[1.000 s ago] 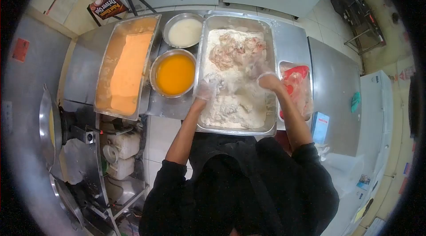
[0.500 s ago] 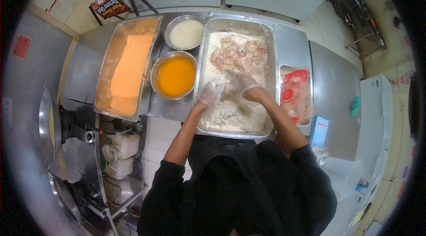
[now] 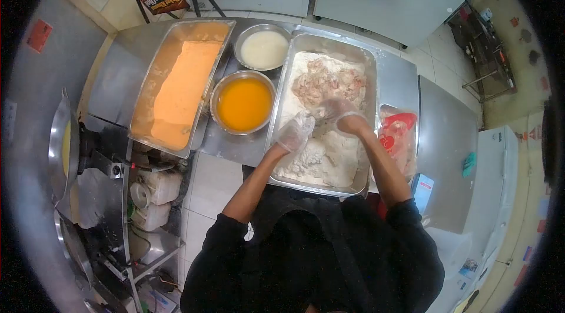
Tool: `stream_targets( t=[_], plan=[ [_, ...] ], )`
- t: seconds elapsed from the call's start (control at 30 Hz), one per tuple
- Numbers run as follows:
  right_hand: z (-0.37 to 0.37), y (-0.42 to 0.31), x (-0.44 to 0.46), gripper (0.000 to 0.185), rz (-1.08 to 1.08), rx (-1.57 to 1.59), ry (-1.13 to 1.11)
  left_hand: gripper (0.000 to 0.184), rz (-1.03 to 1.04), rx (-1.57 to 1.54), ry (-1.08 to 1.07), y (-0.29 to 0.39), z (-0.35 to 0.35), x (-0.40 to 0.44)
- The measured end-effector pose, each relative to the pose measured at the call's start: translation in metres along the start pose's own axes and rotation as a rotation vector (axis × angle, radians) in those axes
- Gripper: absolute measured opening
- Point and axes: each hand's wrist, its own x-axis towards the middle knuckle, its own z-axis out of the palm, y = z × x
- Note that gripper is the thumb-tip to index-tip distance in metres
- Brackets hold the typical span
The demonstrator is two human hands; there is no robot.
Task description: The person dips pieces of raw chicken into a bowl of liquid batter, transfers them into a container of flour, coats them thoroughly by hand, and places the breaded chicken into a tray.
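Observation:
A deep metal tray (image 3: 375, 83) holds white flour (image 3: 338, 163), with floured pinkish meat pieces (image 3: 329, 80) heaped toward its far side. My left hand (image 3: 296, 132), in a clear plastic glove, is over the tray's left part with fingers curled; what it holds is hard to make out. Gloved and slightly blurred, my right hand (image 3: 339, 114) is near the tray's middle, at the near edge of the meat heap. Its fingers point left toward my left hand, and their grip is unclear.
Left of the tray are a bowl of orange liquid (image 3: 245, 104), a bowl of whitish liquid (image 3: 263, 49) and a long pan of orange mixture (image 3: 185, 92). To the right are a smaller tray with a red-and-clear bag (image 3: 395, 136), a blue box (image 3: 422, 192) and a green cloth (image 3: 469, 164).
My right hand has moved left from the tray's right side toward my left hand. The camera view has shifted, so the table appears further right and lower.

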Motion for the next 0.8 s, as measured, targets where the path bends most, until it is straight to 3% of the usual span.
stream_targets(
  t=[0.07, 0.17, 0.23, 0.37, 0.43, 0.47, 0.67, 0.8],
  plan=[
    [-0.014, 0.002, 0.017, 0.031, 0.001, 0.08, 0.035, 0.023, -0.092, -0.053, 0.09, 0.004, 0.003, 0.003],
    [-0.066, -0.037, 0.046, 0.029, 0.021, -0.009, 0.024, 0.025, -0.427, -0.401, 0.165, -0.02, 0.021, -0.003],
    [-0.088, -0.05, 0.07, 0.028, -0.022, -0.15, 0.001, 0.031, -0.421, 0.233, -0.174, -0.008, 0.011, -0.011],
    [-0.119, -0.1, 0.115, 0.024, 0.031, -0.13, -0.03, 0.037, -0.415, 0.337, -0.269, 0.002, 0.009, -0.012],
    [-0.128, -0.125, 0.139, 0.022, -0.046, -0.139, -0.004, 0.04, -0.478, 0.276, -0.313, 0.004, 0.008, -0.009],
    [-0.126, -0.112, 0.159, 0.023, -0.183, -0.145, -0.001, 0.04, -0.483, 0.276, -0.293, 0.003, 0.008, -0.009],
    [-0.079, -0.09, 0.255, 0.02, -0.328, -0.011, -0.049, 0.044, -0.467, 0.343, -0.368, -0.01, 0.019, -0.01],
    [-0.009, -0.039, 0.308, 0.018, -0.303, 0.084, -0.022, 0.038, -0.454, 0.348, -0.37, -0.026, 0.03, -0.012]
  ],
)
